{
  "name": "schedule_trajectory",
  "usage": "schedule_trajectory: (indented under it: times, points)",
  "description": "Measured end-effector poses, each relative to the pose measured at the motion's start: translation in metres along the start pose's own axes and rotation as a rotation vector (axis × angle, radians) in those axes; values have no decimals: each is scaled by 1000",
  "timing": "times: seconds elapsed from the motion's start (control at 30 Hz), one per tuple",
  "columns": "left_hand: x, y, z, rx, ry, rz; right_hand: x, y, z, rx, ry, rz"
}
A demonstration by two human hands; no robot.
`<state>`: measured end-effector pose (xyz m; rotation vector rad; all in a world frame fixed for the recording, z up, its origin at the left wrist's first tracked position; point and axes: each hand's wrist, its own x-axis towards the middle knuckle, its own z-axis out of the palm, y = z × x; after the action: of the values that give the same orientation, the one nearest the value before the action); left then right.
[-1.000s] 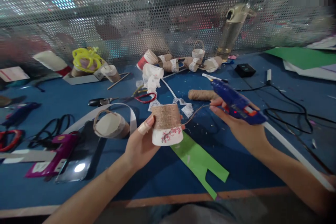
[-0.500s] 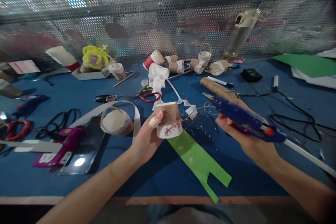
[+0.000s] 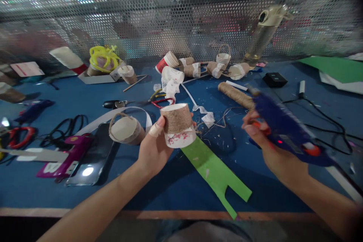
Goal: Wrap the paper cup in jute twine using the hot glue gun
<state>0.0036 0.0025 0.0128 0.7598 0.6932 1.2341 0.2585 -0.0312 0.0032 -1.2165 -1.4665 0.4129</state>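
Note:
My left hand grips a small paper cup, held upside down; jute twine is wound round its upper half and a pink flower print shows on the white lower part. A loose twine strand runs from the cup toward a jute twine spool lying on the blue table. My right hand is closed on a blue hot glue gun, blurred by motion, with its nozzle pointing up and left, away from the cup.
A green paper strip lies below the cup. Left of it are a twine-handled cup, a phone, a purple glue gun and scissors. Several wrapped cups and a bottle stand by the mesh wall. Black cables lie at right.
My right hand has swung the glue gun up and to the right, away from the cup. My left hand has turned the cup slightly and kept it in place.

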Motion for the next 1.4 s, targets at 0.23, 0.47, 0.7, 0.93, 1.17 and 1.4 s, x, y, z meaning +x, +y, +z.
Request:
schedule_trajectory:
  times: [0.23, 0.47, 0.7, 0.93, 1.17, 1.4]
  points:
    - [-2, -3, -1, 43, -26, 29, -9, -4, 4, 101, -468, -22]
    - [-5, -5, -2, 122, 0, 38, -9, 1, 1, 56, -564, -24]
    - [-6, -11, -7, 187, -20, 68, -11, -1, 2, -7, -582, -113]
    - [-7, -13, -8, 254, -26, 123, -12, -4, 6, -105, -555, -171]
    - [-6, -12, -7, 257, 6, 106, -13, -2, 6, -155, -516, -153]
    - [-6, -12, -7, 234, 39, 94, -8, -8, 1, -145, -557, -74]
